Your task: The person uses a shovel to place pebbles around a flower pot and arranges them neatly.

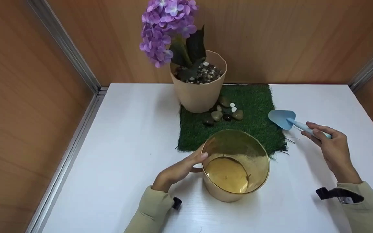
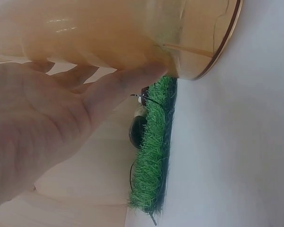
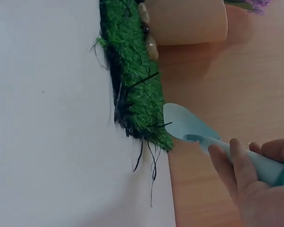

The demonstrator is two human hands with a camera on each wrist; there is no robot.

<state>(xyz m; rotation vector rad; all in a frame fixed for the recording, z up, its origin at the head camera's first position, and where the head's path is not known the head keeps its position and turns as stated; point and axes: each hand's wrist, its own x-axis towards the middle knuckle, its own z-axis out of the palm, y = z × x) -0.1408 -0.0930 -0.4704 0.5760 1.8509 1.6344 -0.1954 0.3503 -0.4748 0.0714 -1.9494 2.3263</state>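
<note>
A see-through amber pot (image 1: 228, 197) stands near the front of the white table, its mouth up and nothing inside. My left hand (image 1: 181, 170) grips its left side, thumb near the rim. In the left wrist view, that hand's fingers curve along the wall of the pot (image 2: 85, 33). Off to the right, my right hand (image 1: 333, 149) holds a small light-blue trowel (image 1: 283, 119) by its handle. The blade points left, over the right edge of the turf mat (image 1: 254, 97). In the right wrist view the trowel's blade (image 3: 184, 124) carries nothing visible.
A beige flowerpot (image 1: 199, 97) with purple flowers (image 1: 168, 29) and pebbly fill stands at the mat's back left corner. Several smooth stones (image 1: 217, 115) lie on the mat beside it. Wood panels (image 1: 287, 42) enclose the table (image 1: 121, 145) at the back and sides.
</note>
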